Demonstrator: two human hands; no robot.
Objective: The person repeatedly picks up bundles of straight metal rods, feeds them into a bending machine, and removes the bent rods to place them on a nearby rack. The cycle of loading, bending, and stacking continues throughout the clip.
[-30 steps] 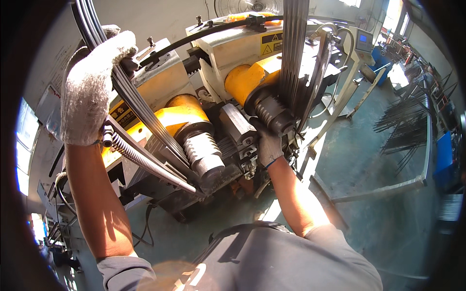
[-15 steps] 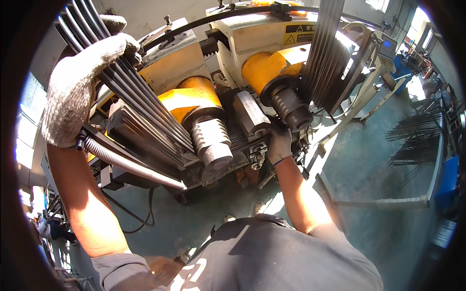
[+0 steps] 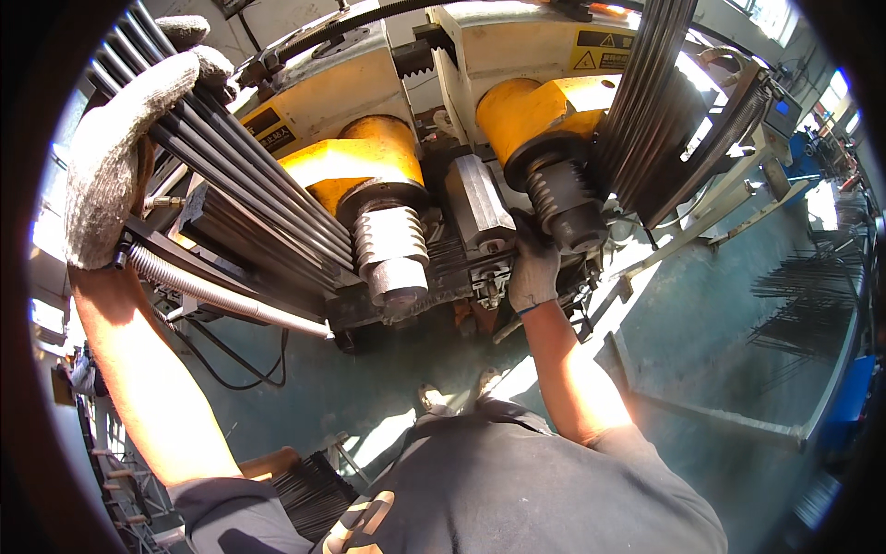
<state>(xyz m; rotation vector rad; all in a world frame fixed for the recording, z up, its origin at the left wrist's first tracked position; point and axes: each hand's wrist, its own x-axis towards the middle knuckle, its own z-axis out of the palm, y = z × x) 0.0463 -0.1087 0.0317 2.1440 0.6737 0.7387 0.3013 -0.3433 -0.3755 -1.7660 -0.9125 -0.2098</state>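
Observation:
My left hand [image 3: 115, 152], in a thick pale knitted glove, is wrapped around a bundle of long dark metal rods [image 3: 245, 171]. The rods slant down to the bending machine beside the left ribbed roller [image 3: 391, 235]. My right hand [image 3: 533, 272], in a pale glove with darkened fingers, reaches in between a faceted steel block [image 3: 480, 205] and the right dark ribbed roller [image 3: 565, 205]. Its fingers curl away from view against the machine, and what they grip is hidden. Yellow arms [image 3: 360, 166] carry both rollers.
A second bundle of rods [image 3: 641, 102] stands upright at the right roller. A ribbed hose [image 3: 221, 286] runs below my left hand. More rods lie on a rack [image 3: 812, 286] at the far right and in a stack [image 3: 318, 489] at the lower left. A metal floor frame [image 3: 711, 415] crosses the right side.
My view has shifted slightly, so the machine's right side sits farther right in the picture. Both hands keep their places at the rods and the machine.

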